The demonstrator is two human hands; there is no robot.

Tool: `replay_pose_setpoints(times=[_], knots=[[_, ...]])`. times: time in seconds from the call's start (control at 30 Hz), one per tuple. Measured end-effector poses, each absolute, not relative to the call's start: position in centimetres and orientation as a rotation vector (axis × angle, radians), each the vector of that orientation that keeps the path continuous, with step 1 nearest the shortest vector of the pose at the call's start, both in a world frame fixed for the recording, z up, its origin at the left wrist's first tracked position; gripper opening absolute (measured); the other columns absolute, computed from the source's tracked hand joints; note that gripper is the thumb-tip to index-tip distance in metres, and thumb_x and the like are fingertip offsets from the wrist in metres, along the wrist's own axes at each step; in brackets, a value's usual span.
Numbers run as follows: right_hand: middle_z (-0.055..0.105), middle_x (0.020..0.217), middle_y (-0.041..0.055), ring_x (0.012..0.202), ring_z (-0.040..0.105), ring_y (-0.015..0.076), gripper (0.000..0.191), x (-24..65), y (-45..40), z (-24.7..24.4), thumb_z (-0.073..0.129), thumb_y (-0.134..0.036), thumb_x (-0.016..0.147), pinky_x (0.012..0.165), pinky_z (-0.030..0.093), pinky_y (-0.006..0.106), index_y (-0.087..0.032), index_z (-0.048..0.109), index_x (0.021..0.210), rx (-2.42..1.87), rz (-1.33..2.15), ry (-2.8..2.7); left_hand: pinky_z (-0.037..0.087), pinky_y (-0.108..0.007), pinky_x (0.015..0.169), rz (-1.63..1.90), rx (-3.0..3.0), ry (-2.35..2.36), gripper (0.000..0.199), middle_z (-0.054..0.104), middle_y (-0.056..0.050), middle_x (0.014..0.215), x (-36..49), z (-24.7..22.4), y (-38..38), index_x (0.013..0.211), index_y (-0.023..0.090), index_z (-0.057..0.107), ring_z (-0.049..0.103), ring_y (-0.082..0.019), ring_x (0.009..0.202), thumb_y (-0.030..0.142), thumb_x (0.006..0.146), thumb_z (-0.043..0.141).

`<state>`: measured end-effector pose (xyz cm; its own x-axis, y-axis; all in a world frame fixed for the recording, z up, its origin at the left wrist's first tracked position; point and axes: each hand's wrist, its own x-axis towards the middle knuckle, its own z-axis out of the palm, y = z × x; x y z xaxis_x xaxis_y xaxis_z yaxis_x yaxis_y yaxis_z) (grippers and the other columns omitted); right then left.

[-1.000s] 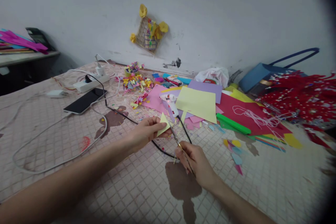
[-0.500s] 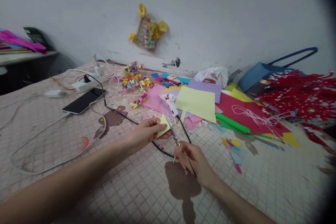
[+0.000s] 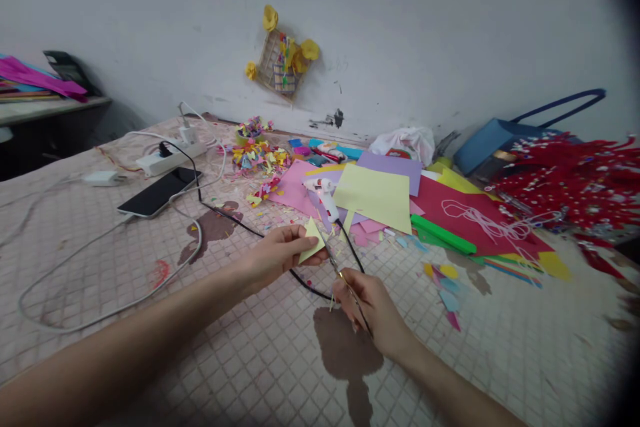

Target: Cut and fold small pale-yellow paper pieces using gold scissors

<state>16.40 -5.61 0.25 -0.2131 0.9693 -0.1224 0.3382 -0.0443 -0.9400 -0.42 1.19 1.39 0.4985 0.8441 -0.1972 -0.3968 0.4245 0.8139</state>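
Note:
A small pale yellow paper piece [image 3: 310, 240], pointed at the top, is pinched between the thumb and fingers of my left hand [image 3: 280, 253]. My right hand [image 3: 367, 310] is closed round the handles of the scissors [image 3: 336, 267]. The scissor blades point up and left and lie against the right edge of the small paper. Just beyond the hands is a white glue gun [image 3: 324, 199], its black cable running behind both hands. A larger pale yellow sheet [image 3: 375, 197] lies to its right over purple and pink sheets.
On the left lie a phone [image 3: 160, 192], a power strip [image 3: 173, 159] and looping white cables. Small paper cuttings [image 3: 260, 159] are heaped at the back. To the right are a green stick [image 3: 443, 235], white string [image 3: 500, 223], red decorations [image 3: 575, 187] and a blue bag [image 3: 495, 143].

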Motion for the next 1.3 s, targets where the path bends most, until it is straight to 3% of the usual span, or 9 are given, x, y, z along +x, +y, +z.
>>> replay_pose_setpoints(times=[0.47,0.53,0.63,0.7,0.9,0.97,1.03,1.17,1.3], knots=[[0.032,0.039,-0.0082,0.033,0.030,0.0076,0.041,17.5,-4.6,-0.4,0.037,-0.055,0.082,0.036,0.026,0.020,-0.019,0.044,0.065,-1.403,1.224,-1.505,0.048,-0.030,0.076,0.854,0.756,0.663,0.022,0.065,-0.003,0.073,-0.4,1.5,1.1,0.065,0.012,0.049,0.066,-0.017,0.075,0.016,0.066,0.071],[0.035,0.041,-0.0070,0.034,0.033,0.0091,0.038,18.9,-3.4,-0.1,0.036,-0.052,0.082,0.038,0.027,0.021,-0.019,0.047,0.067,-1.493,1.044,-1.559,0.048,-0.030,0.075,0.847,0.763,0.671,0.023,0.064,-0.004,0.074,-0.4,1.4,1.1,0.065,0.012,0.048,0.065,-0.017,0.076,0.017,0.066,0.071],[0.052,0.052,0.0002,0.047,0.046,0.0134,0.029,22.2,-1.1,0.4,0.049,-0.043,0.077,0.045,0.026,0.023,-0.018,0.053,0.063,-1.844,0.364,-1.806,0.047,-0.028,0.073,0.817,0.802,0.682,0.022,0.063,-0.003,0.073,-0.5,1.3,1.0,0.066,0.012,0.049,0.064,-0.015,0.074,0.019,0.067,0.070],[0.060,0.061,0.0038,0.055,0.052,0.0171,0.024,24.6,0.1,0.4,0.048,-0.039,0.078,0.047,0.024,0.025,-0.019,0.059,0.071,-2.049,0.032,-1.870,0.045,-0.024,0.067,0.802,0.864,0.685,0.021,0.062,-0.002,0.071,-0.5,1.1,0.8,0.067,0.012,0.049,0.062,-0.012,0.069,0.021,0.069,0.068],[0.064,0.078,0.0114,0.073,0.058,0.0236,0.028,27.6,1.2,0.2,0.048,-0.038,0.080,0.058,0.036,0.029,-0.015,0.063,0.084,-2.095,-0.226,-1.833,0.038,-0.019,0.054,0.780,1.083,0.728,0.021,0.054,0.003,0.065,-0.4,0.4,0.4,0.070,0.013,0.052,0.047,-0.005,0.054,0.030,0.072,0.064],[0.063,0.090,0.0127,0.084,0.057,0.0242,0.025,26.3,0.7,0.6,0.049,-0.034,0.079,0.066,0.039,0.031,-0.014,0.062,0.088,-1.878,-0.172,-1.787,0.039,-0.020,0.053,0.770,1.132,0.733,0.022,0.053,0.003,0.065,-0.3,0.3,0.3,0.073,0.013,0.052,0.046,-0.005,0.054,0.031,0.072,0.064],[0.062,0.093,0.0100,0.081,0.057,0.0202,0.024,24.1,-0.2,1.1,0.048,-0.033,0.081,0.065,0.042,0.029,-0.016,0.061,0.091,-1.614,0.175,-1.772,0.040,-0.020,0.053,0.764,1.149,0.749,0.025,0.053,0.003,0.065,-0.1,0.3,0.1,0.076,0.013,0.051,0.047,-0.005,0.054,0.031,0.070,0.066],[0.059,0.074,0.0030,0.065,0.055,0.0132,0.027,19.3,-2.7,1.8,0.042,-0.039,0.086,0.053,0.040,0.022,-0.017,0.057,0.082,-1.222,1.075,-1.694,0.042,-0.021,0.051,0.805,1.156,0.796,0.031,0.051,0.005,0.062,0.3,0.4,-0.3,0.076,0.015,0.046,0.048,-0.006,0.052,0.030,0.065,0.070],[0.052,0.063,-0.0021,0.055,0.048,0.0084,0.020,17.2,-3.9,1.5,0.052,-0.034,0.082,0.049,0.035,0.019,-0.016,0.054,0.074,-1.124,1.307,-1.572,0.041,-0.020,0.050,0.802,1.257,0.792,0.031,0.046,0.006,0.059,0.5,0.2,-0.5,0.072,0.015,0.043,0.048,-0.006,0.051,0.031,0.065,0.069]])
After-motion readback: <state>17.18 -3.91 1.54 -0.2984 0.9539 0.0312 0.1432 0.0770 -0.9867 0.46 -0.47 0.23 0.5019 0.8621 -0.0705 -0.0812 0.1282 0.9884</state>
